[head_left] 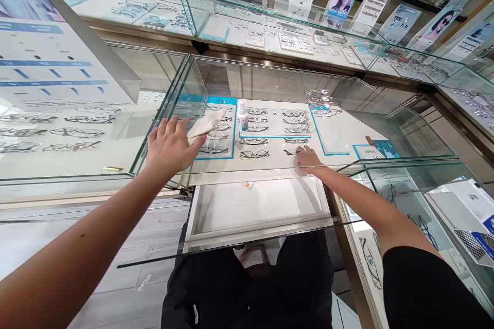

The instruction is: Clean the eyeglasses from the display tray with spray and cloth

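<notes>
Eyeglasses right of the bottle lie at the right hand, its grip unclear; left of the bottle, the left hand splays beside a cloth.

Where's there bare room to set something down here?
The blue-edged board just beyond the right hand looks bare this side of the piled glasses. The open drawer looks bare in front of small items at its back. It is crowded where rows of glasses surround the bottle and cloth.
</notes>
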`<state>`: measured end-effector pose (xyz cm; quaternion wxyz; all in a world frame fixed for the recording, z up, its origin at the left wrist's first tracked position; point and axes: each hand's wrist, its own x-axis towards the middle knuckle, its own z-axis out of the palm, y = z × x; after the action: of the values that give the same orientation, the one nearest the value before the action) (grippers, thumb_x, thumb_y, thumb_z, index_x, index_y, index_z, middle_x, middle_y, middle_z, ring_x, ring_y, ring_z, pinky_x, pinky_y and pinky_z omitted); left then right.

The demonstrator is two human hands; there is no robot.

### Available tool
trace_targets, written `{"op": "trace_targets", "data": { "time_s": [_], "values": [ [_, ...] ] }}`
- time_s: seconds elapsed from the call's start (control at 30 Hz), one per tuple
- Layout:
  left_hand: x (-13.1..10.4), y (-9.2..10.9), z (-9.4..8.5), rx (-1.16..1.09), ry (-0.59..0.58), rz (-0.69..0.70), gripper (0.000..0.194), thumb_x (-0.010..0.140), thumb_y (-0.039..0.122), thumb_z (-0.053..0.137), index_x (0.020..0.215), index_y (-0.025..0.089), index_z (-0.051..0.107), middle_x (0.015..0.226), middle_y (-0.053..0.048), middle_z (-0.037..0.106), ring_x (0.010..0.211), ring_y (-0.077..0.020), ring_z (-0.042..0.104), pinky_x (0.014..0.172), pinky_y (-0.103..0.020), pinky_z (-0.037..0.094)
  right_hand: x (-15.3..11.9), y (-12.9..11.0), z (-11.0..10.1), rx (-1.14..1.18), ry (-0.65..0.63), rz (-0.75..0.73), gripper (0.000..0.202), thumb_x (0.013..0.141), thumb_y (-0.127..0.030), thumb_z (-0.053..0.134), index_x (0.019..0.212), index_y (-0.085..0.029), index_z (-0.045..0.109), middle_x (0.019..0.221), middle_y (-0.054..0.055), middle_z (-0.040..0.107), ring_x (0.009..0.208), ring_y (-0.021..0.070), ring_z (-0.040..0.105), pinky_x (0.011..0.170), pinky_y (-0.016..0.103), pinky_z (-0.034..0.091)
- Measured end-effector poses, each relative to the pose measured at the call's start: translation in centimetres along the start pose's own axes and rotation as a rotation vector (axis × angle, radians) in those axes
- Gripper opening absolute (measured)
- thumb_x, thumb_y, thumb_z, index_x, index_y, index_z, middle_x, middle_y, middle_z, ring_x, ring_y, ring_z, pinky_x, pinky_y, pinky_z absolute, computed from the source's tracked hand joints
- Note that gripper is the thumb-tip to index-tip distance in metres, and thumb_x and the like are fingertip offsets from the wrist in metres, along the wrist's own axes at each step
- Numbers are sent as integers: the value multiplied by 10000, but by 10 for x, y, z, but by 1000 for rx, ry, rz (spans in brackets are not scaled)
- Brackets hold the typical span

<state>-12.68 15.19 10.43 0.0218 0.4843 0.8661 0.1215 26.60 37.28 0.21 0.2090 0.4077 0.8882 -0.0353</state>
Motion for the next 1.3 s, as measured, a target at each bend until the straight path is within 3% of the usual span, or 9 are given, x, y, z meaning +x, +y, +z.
{"op": "trace_targets", "data": {
  "time_s": [0.27,0.4,0.57,0.67,0.77,0.9,0.97,1.07,1.3],
  "values": [
    [0,3,-4,13,-23,-15,940,1029,743,260,1723,118,363,1834,-198,260,1720,-393,183,1366,-620,185,-1,1,-1,32,-18,-4,486,1022,-202,409,1413,-80,671,1612,224,562,1542,410,364,1244,493,326],
    [0,3,-3,12,-15,-11,947,1026,749,249,1719,114,369,1831,-201,267,1718,-395,188,1364,-618,194,-25,-7,-18,71,-75,-41,486,1014,-211,435,1432,-104,659,1615,229,557,1549,411,378,1224,508,368],
    [2,0,1,13,5,4,939,1024,749,265,1713,120,378,1823,-209,282,1711,-404,202,1357,-624,206,-76,-30,-44,122,-205,-202,486,1061,-346,455,1447,-148,673,1669,173,549,1566,390,428,1250,519,401],
    [4,-2,2,13,10,12,929,1026,742,278,1709,122,382,1821,-216,284,1710,-409,203,1354,-627,213,-115,-42,-70,168,-280,-332,496,1076,-408,473,1456,-167,680,1679,146,558,1569,360,458,1263,495,420],
    [5,-2,2,13,7,13,923,1029,729,291,1709,110,380,1822,-221,277,1709,-415,202,1353,-632,213,-156,-44,-110,257,-362,-546,522,1098,-481,438,1419,-172,711,1659,156,580,1587,363,447,1283,528,411],
    [4,-1,1,8,9,14,930,1022,720,312,1704,92,394,1814,-231,292,1706,-425,212,1355,-632,215,-191,-33,-172,337,-148,-625,529,1105,-546,445,1463,-257,704,1629,90,620,1602,332,435,1336,532,348],
    [4,-1,1,4,18,19,940,1017,725,299,1701,89,403,1810,-234,303,1706,-423,213,1356,-628,215,-188,-26,-194,308,-17,-533,572,1099,-564,450,1548,-267,643,1662,68,590,1671,363,322,1360,560,301],
    [3,-1,1,1,20,18,955,1006,736,278,1699,93,409,1808,-234,307,1707,-423,211,1355,-629,217,-159,-22,-208,190,64,-369,620,1100,-567,420,1584,-224,602,1779,51,441,1723,408,165,1380,596,239],
    [2,-2,1,4,28,24,971,1000,747,262,1703,94,409,1810,-224,309,1705,-423,219,1351,-631,222,-64,-22,-193,-26,117,-149,588,1111,-443,375,1528,-116,628,1816,109,367,1703,439,195,1371,585,219]
  ]
}}
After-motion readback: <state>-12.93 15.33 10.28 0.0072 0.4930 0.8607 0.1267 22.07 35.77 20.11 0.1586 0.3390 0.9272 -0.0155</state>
